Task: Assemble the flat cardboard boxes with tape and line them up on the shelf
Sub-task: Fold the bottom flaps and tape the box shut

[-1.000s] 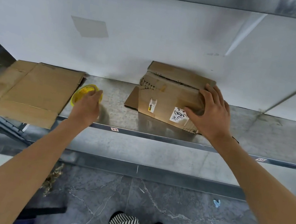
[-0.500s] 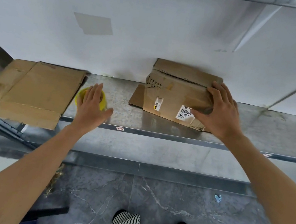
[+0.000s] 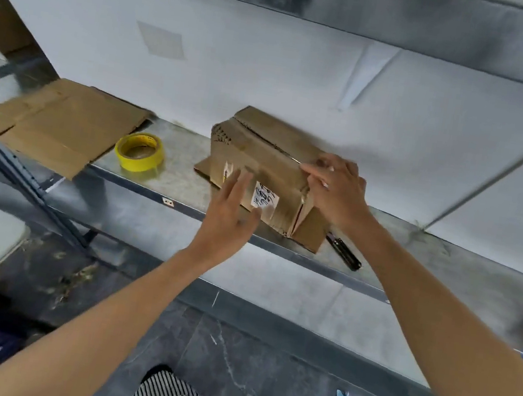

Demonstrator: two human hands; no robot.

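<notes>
left hand (image 3: 230, 217) moved off tape roll (image 3: 139, 152); box (image 3: 259, 160) just beyond it

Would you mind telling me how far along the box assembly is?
Done: one box stands folded on the shelf. In hand: right hand grips its top, left hand hovers open in front. Left: taping; the tape roll lies idle, flat cardboard waits.

Right hand (image 3: 335, 192) holds the box (image 3: 259, 157); left hand (image 3: 229, 213) spread before it.

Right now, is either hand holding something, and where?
The right hand holds the cardboard box by its top right end. The left hand is open, holding nothing.
</notes>
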